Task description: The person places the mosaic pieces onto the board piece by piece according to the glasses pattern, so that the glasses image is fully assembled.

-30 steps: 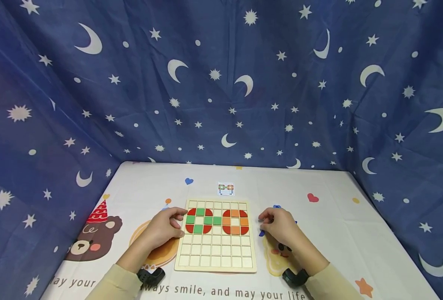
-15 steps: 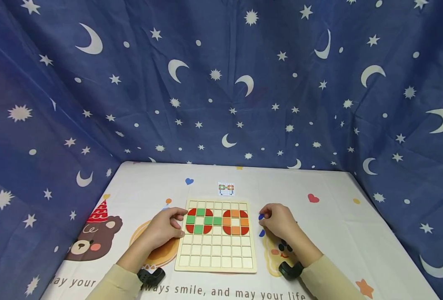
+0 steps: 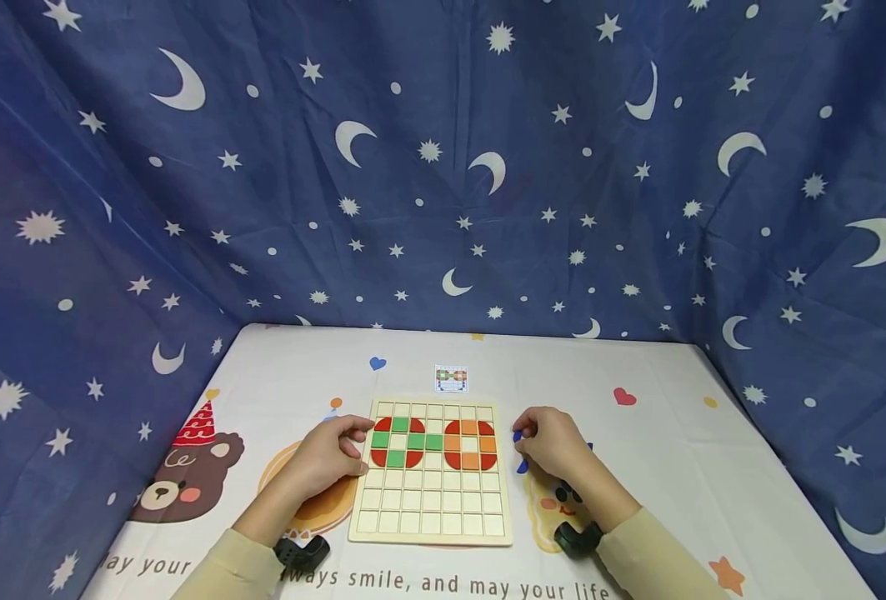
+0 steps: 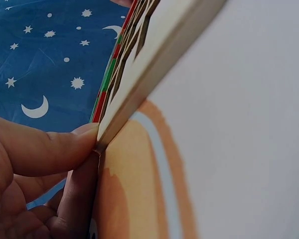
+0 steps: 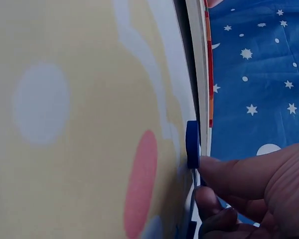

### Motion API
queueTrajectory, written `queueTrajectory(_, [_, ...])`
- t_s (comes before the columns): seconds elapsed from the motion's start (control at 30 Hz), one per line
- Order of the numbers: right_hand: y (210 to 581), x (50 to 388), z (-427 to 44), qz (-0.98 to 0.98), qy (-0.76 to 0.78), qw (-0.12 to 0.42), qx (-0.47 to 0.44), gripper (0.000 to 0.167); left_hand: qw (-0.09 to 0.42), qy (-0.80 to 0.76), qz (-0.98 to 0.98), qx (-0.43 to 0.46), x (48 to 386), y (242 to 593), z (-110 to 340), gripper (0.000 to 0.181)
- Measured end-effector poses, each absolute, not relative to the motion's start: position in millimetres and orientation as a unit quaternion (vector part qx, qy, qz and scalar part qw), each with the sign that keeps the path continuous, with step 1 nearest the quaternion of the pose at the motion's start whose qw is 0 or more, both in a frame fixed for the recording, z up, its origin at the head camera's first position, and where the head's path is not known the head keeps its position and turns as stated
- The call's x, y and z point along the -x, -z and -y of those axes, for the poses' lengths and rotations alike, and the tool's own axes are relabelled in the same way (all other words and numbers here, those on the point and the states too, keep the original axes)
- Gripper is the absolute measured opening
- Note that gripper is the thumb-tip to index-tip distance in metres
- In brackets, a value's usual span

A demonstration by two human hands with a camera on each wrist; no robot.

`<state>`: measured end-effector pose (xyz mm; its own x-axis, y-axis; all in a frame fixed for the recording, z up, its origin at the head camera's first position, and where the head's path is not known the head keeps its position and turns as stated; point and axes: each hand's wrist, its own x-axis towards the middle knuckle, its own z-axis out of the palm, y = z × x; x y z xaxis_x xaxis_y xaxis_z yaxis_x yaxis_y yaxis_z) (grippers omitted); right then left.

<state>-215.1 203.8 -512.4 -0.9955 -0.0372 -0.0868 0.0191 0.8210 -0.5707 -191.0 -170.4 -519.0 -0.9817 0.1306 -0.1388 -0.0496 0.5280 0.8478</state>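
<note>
A pale wooden grid board point(image 3: 431, 537) lies mid-table, with red, green and orange tiles point(image 3: 471, 427) set in its upper rows. My left hand point(image 3: 326, 457) rests at its left edge. In the left wrist view, the thumb point(image 4: 84, 132) touches that edge. Just right of the board, my right hand point(image 3: 555, 440) pinches a small blue tile point(image 3: 517, 436) between thumb and fingers. Another blue tile point(image 3: 522, 467) lies under the thumb side. From the right wrist, a blue tile point(image 5: 192, 144) shows edge-on beside the thumb. Its exact shape is unclear.
A small printed pattern card point(image 3: 452, 378) lies behind the board. More blue point(image 3: 589, 446) peeks out behind the right hand. The white tablecloth point(image 3: 660, 442) carries printed cartoons and lettering. A blue star-and-moon curtain point(image 3: 443, 167) encloses the back and sides.
My right hand has shifted slightly up and left, and its fingertips have closed on a blue tile beside the board. The left hand and the board stay put.
</note>
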Motion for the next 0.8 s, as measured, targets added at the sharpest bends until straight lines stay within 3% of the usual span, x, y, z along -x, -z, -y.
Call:
queueTrajectory(0.4, [495.1, 196.0, -176.3, -0.939, 0.337, 0.052, 0.042, 0.021, 0.093, -0.486, -0.869, -0.026, 191.5, 520.5, 170.1, 0.065])
queueTrajectory(0.8, [486.8, 177.8, -121.0, -0.924, 0.350, 0.058, 0.142, 0.019, 0.099, -0.484, -0.869, -0.026, 193.1, 520.0, 172.0, 0.065])
